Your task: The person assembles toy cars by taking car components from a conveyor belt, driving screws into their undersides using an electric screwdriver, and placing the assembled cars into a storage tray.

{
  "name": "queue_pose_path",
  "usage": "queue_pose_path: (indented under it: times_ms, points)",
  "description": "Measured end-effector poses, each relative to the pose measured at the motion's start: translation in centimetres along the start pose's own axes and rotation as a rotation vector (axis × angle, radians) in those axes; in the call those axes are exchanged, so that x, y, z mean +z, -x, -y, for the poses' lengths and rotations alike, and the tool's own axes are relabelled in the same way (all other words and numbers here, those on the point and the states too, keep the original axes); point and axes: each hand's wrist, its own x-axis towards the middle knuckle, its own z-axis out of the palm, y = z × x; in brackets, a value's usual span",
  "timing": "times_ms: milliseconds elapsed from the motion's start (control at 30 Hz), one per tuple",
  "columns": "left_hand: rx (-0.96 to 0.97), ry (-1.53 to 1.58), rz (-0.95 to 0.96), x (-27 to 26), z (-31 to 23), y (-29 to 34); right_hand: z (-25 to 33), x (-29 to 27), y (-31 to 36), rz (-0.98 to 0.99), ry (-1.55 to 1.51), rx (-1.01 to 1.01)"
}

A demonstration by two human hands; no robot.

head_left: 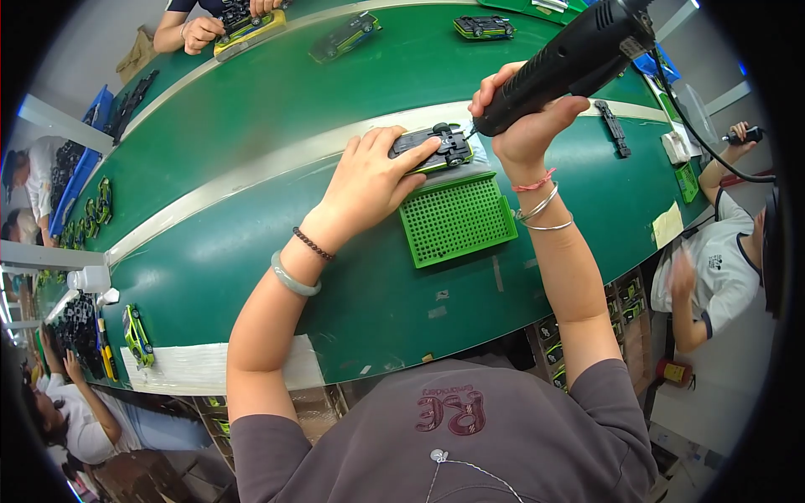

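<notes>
My left hand (pixel 369 172) grips an upturned toy car (pixel 451 149), its black underside and wheels facing up and a yellow-green edge showing below. A black electric screwdriver (pixel 549 71) is held in my right hand (pixel 537 130), its fingers wrapped round the body. The tool's tip points down by the car's right end; whether it touches the car I cannot tell. Just below the car lies a green perforated basket (pixel 459 220), and its contents, if any, are too small to make out.
Green worktables (pixel 369 285) surround a belt (pixel 277 101) carrying more toy cars (pixel 485 28). A black chassis part (pixel 613 128) lies to the right. One green car (pixel 137 337) stands at the left. A cord trails from the screwdriver. Co-workers sit across and at both sides.
</notes>
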Motion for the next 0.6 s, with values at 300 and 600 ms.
queue_pose_path:
  times_ms: [300, 600]
  points:
    - [0.031, -0.005, -0.062, 0.2, 0.2, -0.1, -1.5, 0.6, -0.6, 0.044, 0.019, -0.044]
    - [0.038, -0.006, -0.032, 0.1, 0.3, -0.1, -2.0, 0.5, -1.0, 0.058, 0.026, 0.006]
